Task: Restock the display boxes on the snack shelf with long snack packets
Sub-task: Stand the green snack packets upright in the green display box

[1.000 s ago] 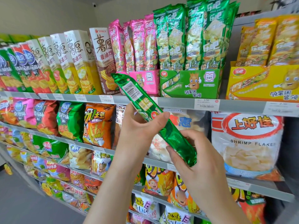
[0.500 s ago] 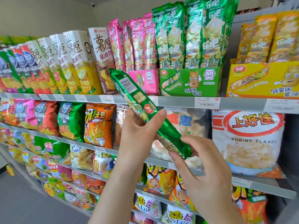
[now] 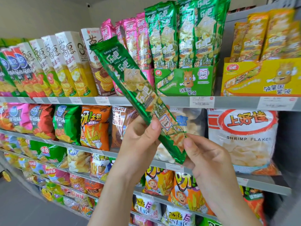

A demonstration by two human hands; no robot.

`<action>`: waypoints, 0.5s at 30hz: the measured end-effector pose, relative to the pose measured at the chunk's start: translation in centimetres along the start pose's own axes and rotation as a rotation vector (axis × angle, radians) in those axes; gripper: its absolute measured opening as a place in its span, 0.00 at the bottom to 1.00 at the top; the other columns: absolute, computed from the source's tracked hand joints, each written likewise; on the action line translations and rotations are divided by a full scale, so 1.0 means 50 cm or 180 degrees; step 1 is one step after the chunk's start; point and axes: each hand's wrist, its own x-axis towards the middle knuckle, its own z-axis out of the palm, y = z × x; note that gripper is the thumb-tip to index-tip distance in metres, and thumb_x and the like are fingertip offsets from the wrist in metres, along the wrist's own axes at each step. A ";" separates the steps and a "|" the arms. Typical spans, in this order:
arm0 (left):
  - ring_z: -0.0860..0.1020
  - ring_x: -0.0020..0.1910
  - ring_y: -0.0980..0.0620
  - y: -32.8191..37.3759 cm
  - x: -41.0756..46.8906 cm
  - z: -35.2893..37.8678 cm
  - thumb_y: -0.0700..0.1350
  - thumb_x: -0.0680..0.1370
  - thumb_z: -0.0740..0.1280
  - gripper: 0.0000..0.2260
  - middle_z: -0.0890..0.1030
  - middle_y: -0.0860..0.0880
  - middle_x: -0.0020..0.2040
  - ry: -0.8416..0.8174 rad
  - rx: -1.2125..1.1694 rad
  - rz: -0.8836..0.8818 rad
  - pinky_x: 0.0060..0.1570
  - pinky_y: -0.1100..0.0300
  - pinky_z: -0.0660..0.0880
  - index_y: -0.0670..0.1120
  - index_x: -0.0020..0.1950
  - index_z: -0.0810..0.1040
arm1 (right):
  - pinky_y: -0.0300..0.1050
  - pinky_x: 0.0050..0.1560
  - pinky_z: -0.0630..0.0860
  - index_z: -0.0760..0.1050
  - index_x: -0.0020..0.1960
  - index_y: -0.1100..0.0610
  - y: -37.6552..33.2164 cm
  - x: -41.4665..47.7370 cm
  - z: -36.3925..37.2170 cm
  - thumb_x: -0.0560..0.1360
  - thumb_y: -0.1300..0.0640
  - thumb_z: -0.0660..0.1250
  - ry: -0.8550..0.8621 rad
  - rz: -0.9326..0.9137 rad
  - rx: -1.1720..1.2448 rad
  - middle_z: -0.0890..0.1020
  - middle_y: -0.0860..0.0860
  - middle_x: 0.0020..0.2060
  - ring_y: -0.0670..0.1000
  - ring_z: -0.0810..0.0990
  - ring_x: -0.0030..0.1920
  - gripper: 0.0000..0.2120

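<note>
While your left hand [image 3: 140, 139] grips the tilted green packet [image 3: 130, 82] by its lower half, your right hand [image 3: 206, 157] pinches its bottom end, near the green display box [image 3: 184, 80].

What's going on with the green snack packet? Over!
Left hand grips long green packet mid-length; right hand pinches its lower end. Packet tilted, not yet in green display box. Box looks crowded.

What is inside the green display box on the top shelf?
The green display box holds long green packets standing upright, tops well above its front wall. That wall hides their lower ends, and any rows behind the front one cannot be seen.
</note>
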 end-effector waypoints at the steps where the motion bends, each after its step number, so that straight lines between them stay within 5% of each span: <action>1: 0.76 0.55 0.40 -0.003 0.001 0.003 0.58 0.63 0.80 0.39 0.78 0.38 0.53 0.0081 -0.0042 0.0065 0.62 0.38 0.71 0.32 0.61 0.73 | 0.45 0.44 0.82 0.84 0.54 0.52 -0.004 -0.001 0.002 0.71 0.39 0.72 -0.0114 0.0069 0.0106 0.86 0.53 0.49 0.54 0.85 0.50 0.19; 4: 0.72 0.47 0.42 -0.013 0.005 0.007 0.58 0.59 0.82 0.29 0.76 0.41 0.44 0.0435 -0.0028 0.0265 0.49 0.44 0.71 0.41 0.49 0.79 | 0.41 0.39 0.81 0.84 0.54 0.53 -0.009 -0.005 0.011 0.69 0.37 0.72 -0.0352 0.0251 0.0248 0.86 0.55 0.48 0.54 0.86 0.44 0.23; 7: 0.76 0.40 0.48 -0.011 0.008 0.001 0.61 0.60 0.80 0.20 0.79 0.49 0.38 0.0585 0.0366 0.0302 0.43 0.51 0.73 0.50 0.42 0.82 | 0.38 0.43 0.81 0.82 0.55 0.45 -0.012 -0.007 0.007 0.68 0.37 0.72 -0.0354 0.0078 -0.0321 0.86 0.49 0.50 0.49 0.84 0.50 0.20; 11: 0.79 0.40 0.55 -0.002 0.013 -0.005 0.58 0.64 0.79 0.15 0.82 0.54 0.39 0.0656 0.0671 0.0479 0.42 0.58 0.77 0.54 0.45 0.83 | 0.34 0.44 0.78 0.81 0.54 0.38 -0.024 -0.010 0.002 0.63 0.44 0.75 -0.0490 -0.0171 -0.0589 0.85 0.47 0.46 0.45 0.84 0.44 0.19; 15: 0.80 0.46 0.50 -0.010 0.010 0.003 0.54 0.67 0.77 0.13 0.83 0.50 0.44 0.0531 0.0714 0.0345 0.47 0.52 0.78 0.52 0.49 0.82 | 0.33 0.43 0.79 0.84 0.50 0.42 -0.020 -0.014 0.009 0.61 0.47 0.81 -0.0182 -0.0273 -0.0453 0.86 0.47 0.43 0.46 0.85 0.43 0.18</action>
